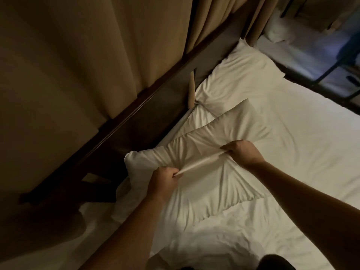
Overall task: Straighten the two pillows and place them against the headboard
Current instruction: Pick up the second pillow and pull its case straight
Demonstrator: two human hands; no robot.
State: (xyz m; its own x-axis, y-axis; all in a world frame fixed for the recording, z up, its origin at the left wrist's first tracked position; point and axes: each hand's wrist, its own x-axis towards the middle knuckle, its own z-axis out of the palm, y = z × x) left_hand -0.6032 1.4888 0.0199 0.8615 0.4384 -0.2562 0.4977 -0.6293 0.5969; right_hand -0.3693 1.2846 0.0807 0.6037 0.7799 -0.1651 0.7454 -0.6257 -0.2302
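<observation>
Pinching a raised fold of pillowcase, both hands work on the near pillow point(206, 172). Left hand point(162, 179) is fisted, fingers closed on one end of the fold. Right hand point(242, 152) is closed on the other end, knuckles up. Between them the fabric is drawn taut into a narrow ridge that runs diagonally across the pillow's middle.

Near pillow: white, soft, heavily creased. Wrinkles fan out from both pinch points. It lies flat on the sheet point(311, 145), askew to the headboard point(136, 114); its upper left corner sits near the headboard, while its lower right corner points out over the bed. Its long side is not parallel to the board.

Far pillow point(239, 78): white, flatter, fewer creases, lying further along the bed with one long edge close to the headboard. Its near corner is overlapped by the far end of the near pillow; the two touch there.

Sheet: white, rumpled close to the camera, smoother toward the right.

Headboard: dark wood, running diagonally. Tan curtains point(87, 55) hang behind it, and one curtain edge drops down in front of the board beside the far pillow. Lighting dim; fine weave detail not resolvable.
</observation>
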